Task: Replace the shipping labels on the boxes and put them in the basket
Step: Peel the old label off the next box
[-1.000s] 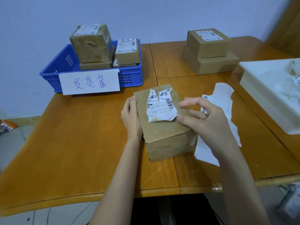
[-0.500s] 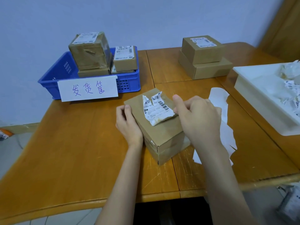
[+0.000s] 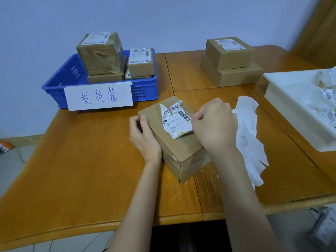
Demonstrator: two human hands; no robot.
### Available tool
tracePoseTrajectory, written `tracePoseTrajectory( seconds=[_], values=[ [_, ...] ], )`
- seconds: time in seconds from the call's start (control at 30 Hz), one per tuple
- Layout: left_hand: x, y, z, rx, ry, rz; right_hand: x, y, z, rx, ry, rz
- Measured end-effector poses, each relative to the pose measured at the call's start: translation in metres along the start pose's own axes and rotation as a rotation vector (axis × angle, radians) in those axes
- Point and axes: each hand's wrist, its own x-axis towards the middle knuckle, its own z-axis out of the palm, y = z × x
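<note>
One wide wooden worktop (image 3: 81, 160) carries everything here. At about 3 o'clock on it sits a white tray (image 3: 283, 99) with crumpled label scraps inside. At about 10 o'clock stands the blue basket (image 3: 60, 82), and a white paper sign (image 3: 99, 96) with handwritten purple characters is fixed on its front wall. Several cardboard boxes with labels are stacked in the basket; the tallest taped box (image 3: 101, 53) rises above the rim, and a smaller labelled box (image 3: 141, 62) is just beside it. At about 1 o'clock two more boxes make a stack (image 3: 231, 64), the upper one with a label on top.

Near the middle of the worktop lies the cardboard box (image 3: 174, 142), turned at an angle. Just beside it, at its 3 o'clock side, lie white backing sheets (image 3: 249, 135), partly under the right arm.

The left hand (image 3: 143, 137) grips the box on its left edge, the thumb on the top face and the fingers curled on the side. The right hand (image 3: 214, 124) is curled at the right edge of the old shipping label (image 3: 175, 122) and pinches it. This label is torn and wrinkled; its upper part is lifted from the box top, and its lower part appears attached.
</note>
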Motion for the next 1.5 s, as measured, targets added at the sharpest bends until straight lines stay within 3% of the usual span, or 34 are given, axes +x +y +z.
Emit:
tracePoseTrajectory(
  seconds=[0.23, 0.43, 0.6, 0.83, 1.17, 1.33, 1.5],
  values=[
    [0.001, 0.0, 0.001, -0.023, 0.003, -0.036, 0.001, -0.006, 0.005, 0.058, -0.251, -0.038],
    [0.001, 0.002, 0.001, -0.049, -0.023, -0.053, -0.002, 0.009, 0.01, 0.257, -0.259, -0.055],
    [0.0, 0.004, 0.001, -0.043, -0.013, -0.075, -0.003, 0.014, 0.003, 0.609, -0.146, 0.073],
    [-0.001, 0.005, 0.0, -0.038, -0.016, -0.071, -0.002, 0.01, 0.013, 0.349, -0.114, -0.019],
    [-0.001, 0.006, 0.002, -0.04, -0.044, -0.085, -0.005, 0.015, 0.017, 0.421, -0.12, 0.038],
    [0.001, 0.003, 0.001, -0.033, -0.051, -0.098, -0.008, 0.018, 0.015, 0.601, -0.069, 0.033],
    [-0.001, 0.005, 0.001, -0.025, -0.032, -0.092, -0.001, 0.011, 0.009, 0.405, -0.139, 0.02]
  ],
)
